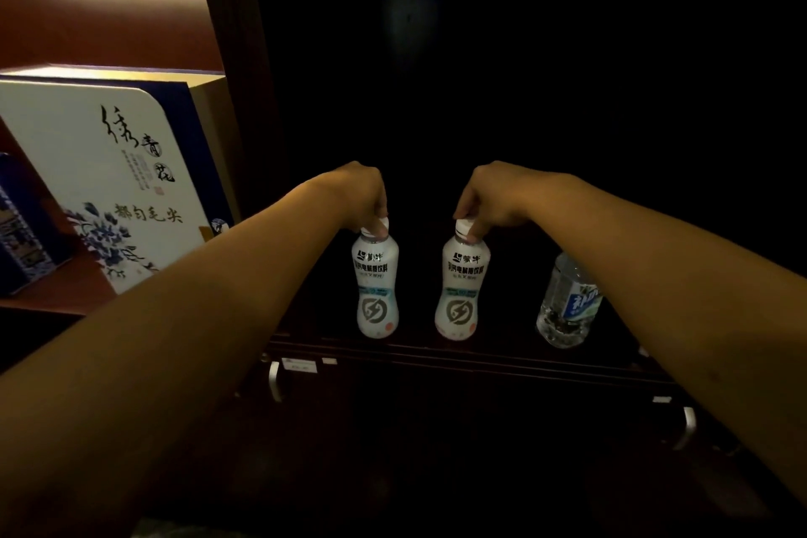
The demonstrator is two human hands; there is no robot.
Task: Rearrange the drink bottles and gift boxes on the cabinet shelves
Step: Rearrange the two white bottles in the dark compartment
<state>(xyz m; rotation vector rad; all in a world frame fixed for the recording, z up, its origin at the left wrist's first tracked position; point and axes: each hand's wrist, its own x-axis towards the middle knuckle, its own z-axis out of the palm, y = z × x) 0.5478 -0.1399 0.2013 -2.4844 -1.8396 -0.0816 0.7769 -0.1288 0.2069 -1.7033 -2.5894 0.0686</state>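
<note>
**Two white bottles in my grip, more to sort**

My left hand (364,194) is pinched on the cap of the left white drink bottle (375,284), and my right hand (489,199) is pinched on the cap of the right white drink bottle (462,286). Both look like they stand on the dark shelf (436,352), close to its front edge — easy to tip off. The clear water bottle (567,301) waits beside my right arm, so that side is tight. The blue-flower gift box (109,175) leans in the lit shelf on the left. Behind the bottles it is too dark to tell how much room there is.

left hand (364,194): fingertips pinched | right hand (489,197): same; arms outstretched
</note>
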